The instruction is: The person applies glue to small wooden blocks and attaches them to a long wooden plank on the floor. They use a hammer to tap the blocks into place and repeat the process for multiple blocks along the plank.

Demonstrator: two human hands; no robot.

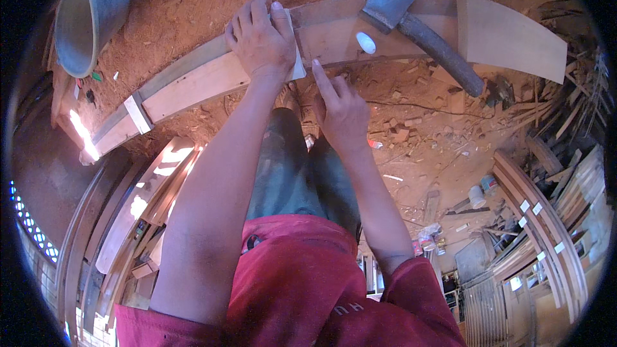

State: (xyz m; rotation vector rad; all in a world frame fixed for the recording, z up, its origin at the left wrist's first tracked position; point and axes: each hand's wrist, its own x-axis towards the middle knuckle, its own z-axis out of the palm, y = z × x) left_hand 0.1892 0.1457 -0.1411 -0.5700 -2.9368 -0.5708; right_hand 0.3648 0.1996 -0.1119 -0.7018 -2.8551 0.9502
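Observation:
A long wooden beam (199, 83) lies across in front of me. My left hand (263, 42) is closed over it, fingers bent toward its far side. Under the thumb and palm it grips a pale flat piece (297, 54) set crosswise on the beam; most of that piece is hidden. Just right of it, my right hand (342, 112) points its index finger at the beam's near edge, the other fingers partly bent. I see nothing held in it. Farther right, a mallet (392, 1) with a blocky head and dark handle rests across the beam, beside a small white oval object (366, 42).
A grey bucket (109, 16) lies tipped at the far left. Another pale piece (137, 114) crosses the beam's left part, and a broad pale board (514, 38) lies at its right end. Stacked planks (540, 231) stand at right, more timber (138, 212) at left. Scraps litter the dirt floor.

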